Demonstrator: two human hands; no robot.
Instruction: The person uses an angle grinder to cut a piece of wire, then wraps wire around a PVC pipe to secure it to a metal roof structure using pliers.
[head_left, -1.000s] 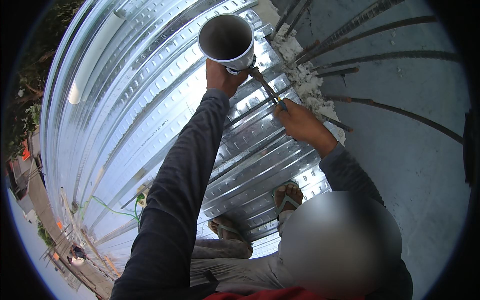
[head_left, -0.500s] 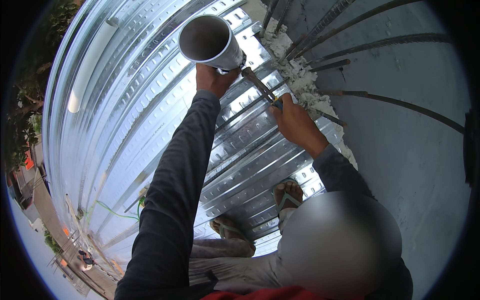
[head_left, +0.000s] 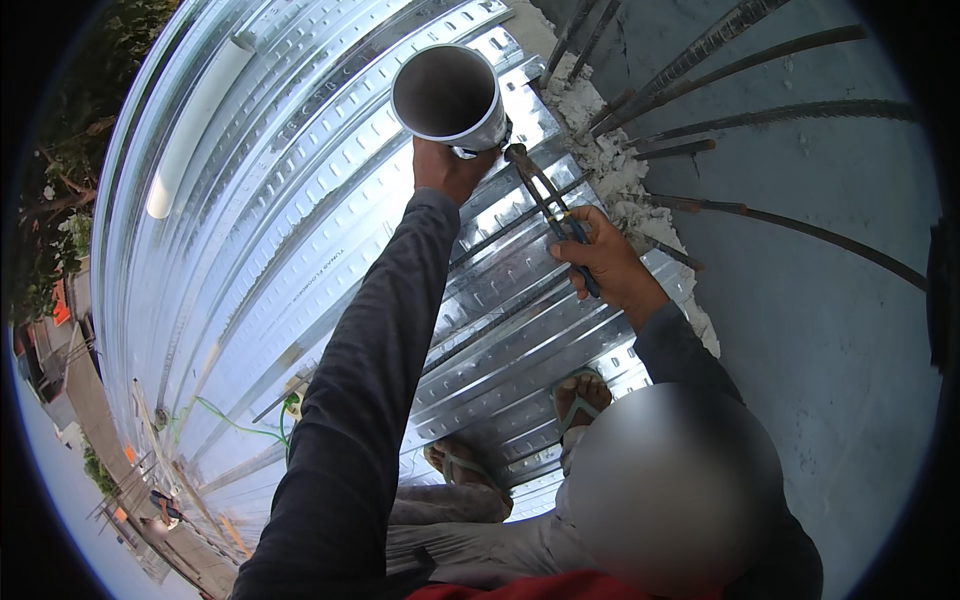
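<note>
A short length of grey-white pipe (head_left: 445, 92) stands on the ribbed metal decking (head_left: 520, 350), its open end facing up. My left hand (head_left: 450, 170) is closed against the near side of the pipe; its fingertips are partly hidden. In my right hand (head_left: 615, 262) is a pair of long pincers (head_left: 545, 198) with dark blue handles. The head of the pincers meets a dark tie or wire at the pipe's right side, though the exact grip is too small to make out. Both handles show between my thumb and fingers.
Several rusty rebars (head_left: 800, 225) jut from rough broken concrete (head_left: 625, 180) along the grey wall (head_left: 800, 350) on the right. A white pipe (head_left: 200, 130) lies across the decking at left. Near my sandalled feet (head_left: 580, 400), another person's helmet-like blurred round shape (head_left: 680, 490) fills the lower right.
My right hand has shifted its hold on the pincers, and their handles now show more fully and stand a little apart. The pipe sits slightly lower and further right in view.
</note>
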